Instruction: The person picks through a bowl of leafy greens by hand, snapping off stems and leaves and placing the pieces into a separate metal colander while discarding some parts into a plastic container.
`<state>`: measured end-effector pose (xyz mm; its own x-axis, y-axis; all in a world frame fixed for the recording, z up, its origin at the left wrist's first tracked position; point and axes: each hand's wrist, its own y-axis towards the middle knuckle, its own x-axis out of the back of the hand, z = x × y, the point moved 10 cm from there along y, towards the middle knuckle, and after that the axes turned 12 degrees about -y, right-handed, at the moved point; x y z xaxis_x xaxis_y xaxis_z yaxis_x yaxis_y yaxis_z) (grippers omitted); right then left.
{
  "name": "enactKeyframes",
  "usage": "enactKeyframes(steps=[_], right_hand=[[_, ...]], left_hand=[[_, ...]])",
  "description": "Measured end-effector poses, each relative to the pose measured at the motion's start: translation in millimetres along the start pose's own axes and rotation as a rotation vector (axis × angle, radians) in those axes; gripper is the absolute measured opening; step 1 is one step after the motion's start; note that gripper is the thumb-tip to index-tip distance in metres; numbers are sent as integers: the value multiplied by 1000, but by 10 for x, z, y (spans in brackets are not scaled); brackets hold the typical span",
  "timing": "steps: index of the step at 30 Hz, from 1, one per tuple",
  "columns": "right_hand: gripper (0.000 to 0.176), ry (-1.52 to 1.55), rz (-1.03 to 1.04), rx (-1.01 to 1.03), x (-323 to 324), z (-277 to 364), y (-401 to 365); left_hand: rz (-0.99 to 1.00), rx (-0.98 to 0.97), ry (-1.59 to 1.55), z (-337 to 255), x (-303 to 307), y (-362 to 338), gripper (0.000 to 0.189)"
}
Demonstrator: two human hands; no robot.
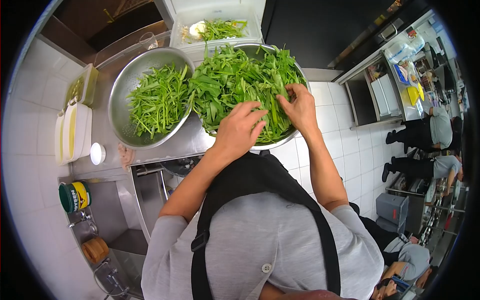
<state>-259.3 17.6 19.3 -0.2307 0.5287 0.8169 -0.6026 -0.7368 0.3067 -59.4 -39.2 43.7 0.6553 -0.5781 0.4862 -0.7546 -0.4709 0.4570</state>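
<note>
A large steel bowl (pixel 300 72) is heaped with long-stemmed leafy greens (pixel 235 75) that look like water spinach. My left hand (pixel 239 129) rests over the near side of the heap, thumb and fingers apart, with nothing visible in it. On the heap's right side, my right hand (pixel 300 106) has its thumb and fingers curled in a pinch at some of the stems. To the left, a steel colander (pixel 120 102) holds cut green stems (pixel 159 100).
A clear plastic tub (pixel 253 31) with green trimmings stands behind the bowls. On the left are a small white cup (pixel 98 153), white containers (pixel 77 132), a green-and-yellow tub (pixel 75 196) and a sink (pixel 125 245). Several people stand at the right on a tiled floor (pixel 350 145).
</note>
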Motion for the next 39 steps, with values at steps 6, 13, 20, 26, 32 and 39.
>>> enactKeyframes(steps=[6, 13, 20, 26, 32, 39], right_hand=[[21, 212, 4, -93, 289, 69, 193], [23, 425, 62, -29, 229, 216, 395], [33, 269, 164, -49, -112, 94, 411], [46, 369, 196, -3, 156, 143, 57], [57, 196, 147, 33, 78, 237, -165], [43, 161, 130, -24, -7, 162, -147]], left_hand=[[-57, 24, -124, 79, -56, 204, 22], [-71, 387, -426, 340, -182, 237, 19], [146, 433, -152, 506, -658, 300, 30], [22, 727, -918, 889, -646, 39, 29], [-56, 715, -920, 599, -125, 92, 37], [-152, 601, -754, 141, 806, 47, 22]])
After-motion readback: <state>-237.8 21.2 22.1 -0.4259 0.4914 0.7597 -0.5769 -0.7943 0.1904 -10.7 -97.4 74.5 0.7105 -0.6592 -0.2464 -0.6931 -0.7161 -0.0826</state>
